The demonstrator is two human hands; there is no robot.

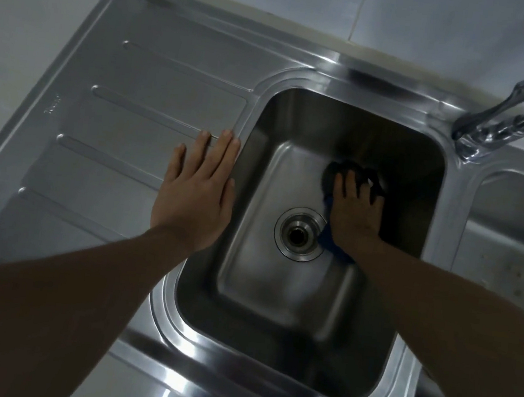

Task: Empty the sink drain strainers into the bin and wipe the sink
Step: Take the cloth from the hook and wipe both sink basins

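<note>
Stainless-steel sink basin (pixel 274 299), rectangular, rounded corners, dull sheen. Left hand (pixel 197 190) lies flat on the ribbed steel drainboard (pixel 113 134), fingers straight and close together, fingertips just beside the basin rim; it holds nothing. Right hand (pixel 354 216) is down on the basin floor, fingers splayed, pressing a dark blue cloth (pixel 340 171) against the steel. Cloth bunches ahead of the fingertips and trails out under the wrist. Round steel drain (pixel 299 234) sits just left of the right hand, between the two hands; whether a strainer is seated in it cannot be told. Chrome tap (pixel 494 124) stands beyond the right hand, well apart.

Judgement: wiping step in hand. Cloth looks soft, limp and light, and is likely to ruck and skid on smooth metal. It is best held with a flat palm over its middle, edges gathered under the fingers.
</note>
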